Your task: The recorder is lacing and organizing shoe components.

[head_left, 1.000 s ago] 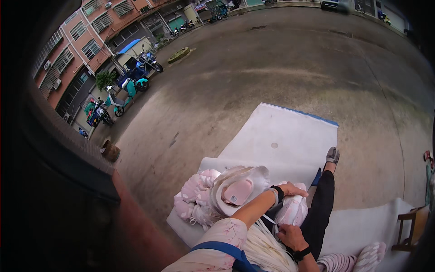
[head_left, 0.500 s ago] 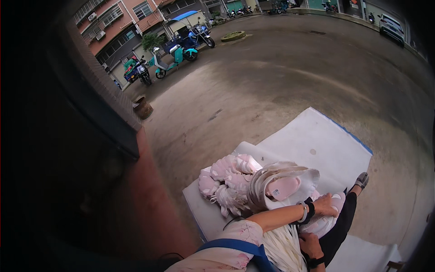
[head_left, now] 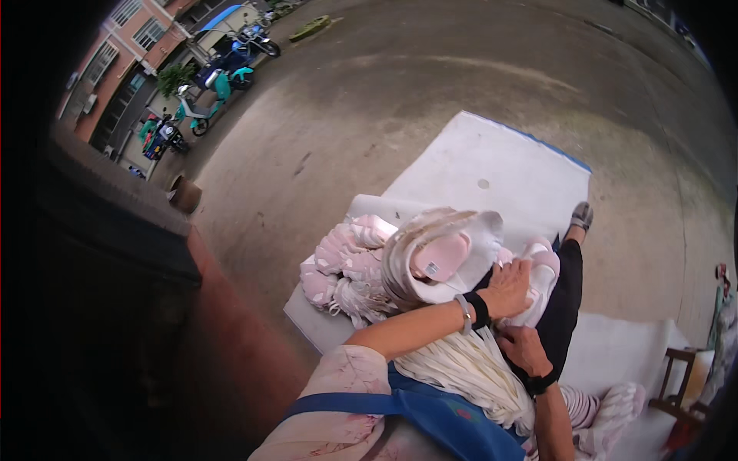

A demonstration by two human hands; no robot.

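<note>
A pink and white shoe (head_left: 543, 278) lies on my lap over the dark trousers. My left hand (head_left: 507, 290) is bent over the shoe's upper and grips it. At the shoe's near end sits my right hand (head_left: 526, 349), its fingers curled in; what they pinch is too small to tell. A thick bundle of white shoelaces (head_left: 469, 369) is draped across my lap below the left forearm. Just left of the shoe stands a whitish round bag-like container (head_left: 400, 265) with a pink-soled shoe (head_left: 442, 257) in it.
Several pink and white shoes (head_left: 342, 265) are heaped left of the container on white sheeting (head_left: 492, 157). More striped pink shoes (head_left: 615, 411) and a wooden stool (head_left: 676, 376) are at the lower right. Parked scooters (head_left: 207, 100) stand far left.
The view has swung so that the scene sits further left and higher, bringing the stool and the shoes at right into sight. Both hands stay at the shoe; the left lies flatter over it.
</note>
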